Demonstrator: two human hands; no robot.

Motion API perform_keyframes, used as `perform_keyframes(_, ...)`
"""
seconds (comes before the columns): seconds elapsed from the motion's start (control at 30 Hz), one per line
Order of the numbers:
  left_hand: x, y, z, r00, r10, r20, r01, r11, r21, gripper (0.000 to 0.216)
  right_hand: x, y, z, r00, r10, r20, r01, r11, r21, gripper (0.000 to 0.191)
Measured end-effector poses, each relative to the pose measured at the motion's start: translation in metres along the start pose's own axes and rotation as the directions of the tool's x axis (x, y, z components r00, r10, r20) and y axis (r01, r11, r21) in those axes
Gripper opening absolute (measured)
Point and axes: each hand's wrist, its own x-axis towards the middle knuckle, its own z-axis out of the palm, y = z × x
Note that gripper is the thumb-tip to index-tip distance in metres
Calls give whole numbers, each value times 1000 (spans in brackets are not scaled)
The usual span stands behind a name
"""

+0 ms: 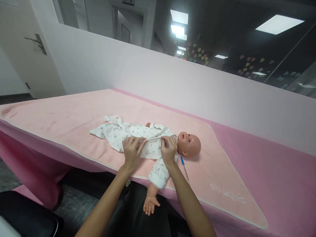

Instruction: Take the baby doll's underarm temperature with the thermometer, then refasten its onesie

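A baby doll (191, 144) lies on its back on the table, its head to the right. It wears a white onesie (150, 152) with small printed figures. My left hand (132, 148) is closed in a pinch on the onesie's front edge near the belly. Closer to the doll's neck, my right hand (169, 148) pinches the same edge, and the fabric between them is drawn into a straight line. One doll arm hangs over the table's near edge. A thermometer (185, 168) with a blue cap lies beside my right wrist.
A pale pink mat (74, 115) covers much of the pink tablecloth (283, 158). Behind the table stands a white wall (148, 75) with a window above it. A black chair (27, 214) is at the lower left, and a door (27, 42) at the far left.
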Motion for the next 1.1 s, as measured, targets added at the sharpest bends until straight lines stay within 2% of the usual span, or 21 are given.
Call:
perform_keyframes(0.13,1,0,1,998,15,-67,-15,1000,9,20,0,1,0,1000,-6,2,6,1000,-8,16)
perform_keyframes(0.37,2,0,0,998,57,-18,-58,993,-104,13,0,0,0,1000,-13,-7,13,1000,-1,17)
perform_keyframes(0.5,0,1,1,999,30,-37,-32,997,-68,12,0,-1,0,1000,-17,-6,17,1000,-4,17)
perform_keyframes(0.63,-2,-1,2,994,17,-112,-19,1000,-14,11,0,-2,-1,999,-30,-12,30,1000,5,17)
perform_keyframes(0.83,0,-9,3,983,-92,-159,114,985,130,14,1,0,1,1000,29,2,-29,999,-42,19)
perform_keyframes(0.97,1,-7,4,988,15,-157,19,977,212,17,3,-8,-5,998,4,55,6,986,-166,21)
perform_keyframes(1.1,18,3,8,991,133,-29,-124,969,214,25,-13,-26,-40,988,-6,151,56,943,-328,25)
